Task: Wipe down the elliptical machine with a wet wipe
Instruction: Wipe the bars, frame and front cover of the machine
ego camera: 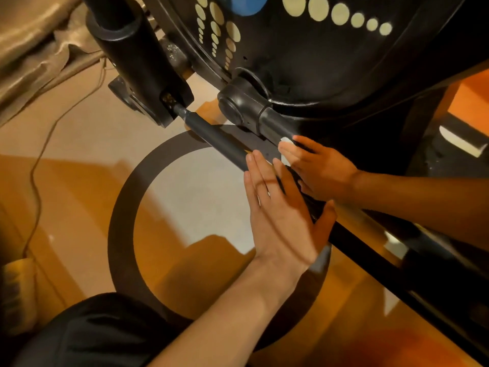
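Left hand: straight fingers, flat on round matte-black bar
Right hand: extended fingers press white wipe on bar

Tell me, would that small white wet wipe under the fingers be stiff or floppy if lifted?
Probably floppy: the small white wet wipe seems to drape over the black machine bar beneath the right hand. It is likely very light, since flat fingers alone pin it. Being damp, it may cling rather than slide.
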A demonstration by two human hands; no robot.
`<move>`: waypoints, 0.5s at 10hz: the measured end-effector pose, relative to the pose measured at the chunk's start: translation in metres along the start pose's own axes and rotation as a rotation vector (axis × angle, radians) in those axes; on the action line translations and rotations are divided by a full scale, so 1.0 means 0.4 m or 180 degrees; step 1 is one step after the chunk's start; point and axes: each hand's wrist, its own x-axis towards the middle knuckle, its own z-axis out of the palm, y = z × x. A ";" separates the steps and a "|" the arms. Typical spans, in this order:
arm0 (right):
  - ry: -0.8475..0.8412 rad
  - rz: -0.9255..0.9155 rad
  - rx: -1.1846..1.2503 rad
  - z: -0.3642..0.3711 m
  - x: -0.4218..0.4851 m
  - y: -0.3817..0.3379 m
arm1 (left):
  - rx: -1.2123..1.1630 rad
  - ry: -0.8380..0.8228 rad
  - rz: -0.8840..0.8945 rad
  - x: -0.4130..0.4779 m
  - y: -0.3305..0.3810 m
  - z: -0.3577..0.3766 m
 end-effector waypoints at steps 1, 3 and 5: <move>-0.0628 -0.0367 -0.0316 0.009 -0.158 -0.019 | -0.0017 0.0024 -0.0021 0.002 -0.001 0.002; -0.0024 0.0084 0.0563 0.055 -0.390 -0.057 | 0.0161 -0.0029 -0.0008 0.005 -0.001 0.006; 0.0475 0.0920 0.0927 -0.027 -0.110 -0.049 | 0.0818 -0.0712 -0.0054 0.009 0.004 -0.013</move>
